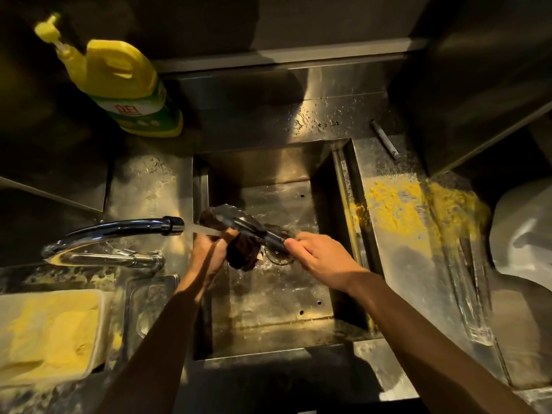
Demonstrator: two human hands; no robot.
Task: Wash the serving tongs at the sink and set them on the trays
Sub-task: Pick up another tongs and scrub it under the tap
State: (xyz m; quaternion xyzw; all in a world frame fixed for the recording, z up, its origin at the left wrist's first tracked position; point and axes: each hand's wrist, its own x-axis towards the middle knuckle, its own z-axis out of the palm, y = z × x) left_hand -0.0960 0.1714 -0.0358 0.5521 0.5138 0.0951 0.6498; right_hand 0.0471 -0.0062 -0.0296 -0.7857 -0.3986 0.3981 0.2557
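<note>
Head view.

1. Serving tongs: dark metal, held low over the basin of the sink. Scalloped head turned left under the running water, handle end turned right. Positioned just above the drain.
2. Left hand: fingers curled round a dark scrubbing pad. Pad pressed against the shaft of the tongs, and the hand caught in the stream.
3. Right hand: back upward, fingertips and thumb pinched on the handle end of the tongs.
4. Tap: chrome, curved, with the spout pointed right over the left edge of the basin. Water stream poured onto the left hand and the head of the tongs.
5. Detergent bottle: yellow with a green label and pump top. Stood at the back left, well apart from the basin.
6. White tray: at the front left, near the tap base, filled with yellow powder.
7. Counter: wet steel, right of the sink, strewn with a yellow powder spill.
8. Dark rod: lay on the counter behind the right corner of the sink.
9. White object: at the far right edge, kind not discernible.
</note>
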